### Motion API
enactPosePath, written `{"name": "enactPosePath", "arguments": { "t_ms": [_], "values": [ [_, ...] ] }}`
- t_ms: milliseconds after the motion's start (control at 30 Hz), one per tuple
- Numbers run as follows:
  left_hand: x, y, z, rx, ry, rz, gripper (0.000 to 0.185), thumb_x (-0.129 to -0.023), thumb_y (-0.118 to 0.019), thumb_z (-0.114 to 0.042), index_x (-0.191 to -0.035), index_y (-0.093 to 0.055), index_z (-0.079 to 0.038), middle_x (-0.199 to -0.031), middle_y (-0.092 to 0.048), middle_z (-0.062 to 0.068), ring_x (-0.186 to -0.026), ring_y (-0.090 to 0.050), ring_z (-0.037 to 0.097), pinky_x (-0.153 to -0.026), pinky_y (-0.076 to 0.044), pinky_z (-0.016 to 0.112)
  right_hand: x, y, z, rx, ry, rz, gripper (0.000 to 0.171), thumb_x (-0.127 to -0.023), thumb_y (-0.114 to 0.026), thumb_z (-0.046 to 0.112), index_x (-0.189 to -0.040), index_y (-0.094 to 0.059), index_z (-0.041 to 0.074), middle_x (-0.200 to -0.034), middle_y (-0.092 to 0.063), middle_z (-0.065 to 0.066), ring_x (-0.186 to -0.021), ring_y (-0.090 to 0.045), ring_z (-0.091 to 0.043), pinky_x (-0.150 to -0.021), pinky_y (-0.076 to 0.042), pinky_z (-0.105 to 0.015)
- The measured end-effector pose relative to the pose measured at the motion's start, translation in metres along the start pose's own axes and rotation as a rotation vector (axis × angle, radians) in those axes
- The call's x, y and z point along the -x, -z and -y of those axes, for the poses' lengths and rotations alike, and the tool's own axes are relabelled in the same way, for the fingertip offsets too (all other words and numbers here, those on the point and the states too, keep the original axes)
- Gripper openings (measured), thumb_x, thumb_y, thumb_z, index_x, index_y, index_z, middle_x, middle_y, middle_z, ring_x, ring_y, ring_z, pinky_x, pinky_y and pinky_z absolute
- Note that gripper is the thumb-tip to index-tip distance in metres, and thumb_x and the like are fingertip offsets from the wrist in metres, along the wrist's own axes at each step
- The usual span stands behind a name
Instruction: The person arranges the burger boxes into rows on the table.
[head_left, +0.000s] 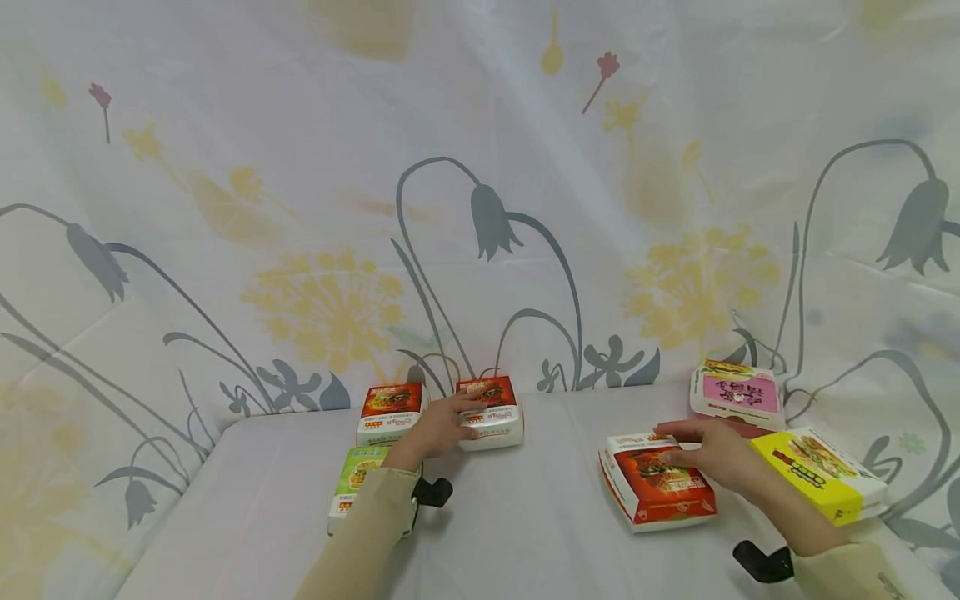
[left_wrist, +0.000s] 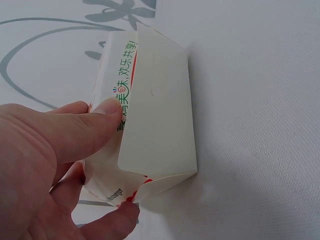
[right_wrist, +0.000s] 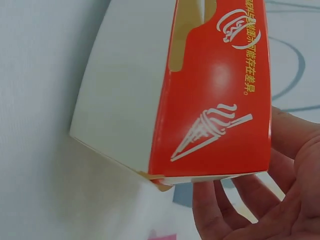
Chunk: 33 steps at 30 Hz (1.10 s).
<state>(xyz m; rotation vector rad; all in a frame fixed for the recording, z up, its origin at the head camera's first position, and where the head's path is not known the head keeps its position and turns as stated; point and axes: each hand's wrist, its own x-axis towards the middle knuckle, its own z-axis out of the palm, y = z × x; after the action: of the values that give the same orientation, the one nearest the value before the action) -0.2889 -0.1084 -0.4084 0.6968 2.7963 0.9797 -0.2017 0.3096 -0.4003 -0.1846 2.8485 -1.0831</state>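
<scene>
Head view: two hands work at a desk (head_left: 525, 517) draped in a white floral cloth that also rises as a backdrop. The left hand (head_left: 438, 427) lies on the near edge of a red-topped box (head_left: 491, 410) at the back of the desk, beside a second red-topped box (head_left: 392, 411) and just beyond a green box (head_left: 356, 479) that its sleeve partly covers. The right hand (head_left: 712, 454) rests on an orange-red box (head_left: 658, 487) at the right, between a pink box (head_left: 738, 394) behind it and a yellow box (head_left: 819, 475) just beside it. Left wrist view: the left hand (left_wrist: 55, 170) holds the white side wall of its red-topped box (left_wrist: 150, 130), thumb (left_wrist: 102, 117) pressed on the printed panel and a finger curled under the lower corner; the box sits on the cloth. Right wrist view: the orange-red box (right_wrist: 200, 90) fills the frame, its ice-cream-cone panel toward the lens; the right hand (right_wrist: 270, 200) sits along the box's edge with fingers (right_wrist: 215, 210) loosely curved and spread, and whether they clamp it cannot be told from here. Judged step: both hands are settling a hold on one box each. The next move would call for a firm pinch on each carton's thin card walls without crushing them, and clearance from the close neighbours.
</scene>
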Motion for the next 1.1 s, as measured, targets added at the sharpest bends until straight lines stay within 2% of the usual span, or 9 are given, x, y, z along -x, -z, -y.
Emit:
{"name": "enactPosePath", "arguments": {
  "t_ms": [433, 767, 1100],
  "values": [
    [-0.001, -0.001, 0.002, 0.013, 0.017, -0.012, 0.047, -0.089, -0.075, -0.013, -0.135, -0.064, -0.015, -0.155, -0.04, 0.012, -0.142, -0.035, 0.038, -0.111, -0.032, 0.055, -0.004, -0.03, 0.021, -0.062, 0.007, -0.006, 0.054, -0.088, -0.075, 0.035, -0.132, -0.064, 0.006, -0.133, -0.058, -0.024, -0.121, -0.051, -0.046, -0.092, -0.048, -0.058],
    [-0.002, -0.001, 0.004, -0.003, 0.008, -0.002, 0.048, -0.09, -0.074, -0.014, -0.137, -0.063, -0.016, -0.153, -0.045, 0.005, -0.144, -0.033, 0.035, -0.113, -0.03, 0.053, -0.009, -0.049, 0.041, -0.087, 0.034, -0.015, 0.05, -0.088, -0.076, 0.032, -0.13, -0.066, 0.007, -0.13, -0.061, -0.02, -0.12, -0.052, -0.044, -0.092, -0.049, -0.057],
    [-0.002, -0.002, 0.003, -0.001, -0.027, -0.013, 0.047, -0.089, -0.075, -0.013, -0.135, -0.064, -0.012, -0.154, -0.043, 0.0, -0.143, -0.034, 0.032, -0.11, -0.036, 0.05, -0.018, -0.072, 0.063, -0.112, 0.033, -0.031, 0.047, -0.085, -0.08, 0.028, -0.126, -0.068, 0.009, -0.126, -0.064, -0.017, -0.116, -0.056, -0.04, -0.09, -0.052, -0.053]
  ]
}}
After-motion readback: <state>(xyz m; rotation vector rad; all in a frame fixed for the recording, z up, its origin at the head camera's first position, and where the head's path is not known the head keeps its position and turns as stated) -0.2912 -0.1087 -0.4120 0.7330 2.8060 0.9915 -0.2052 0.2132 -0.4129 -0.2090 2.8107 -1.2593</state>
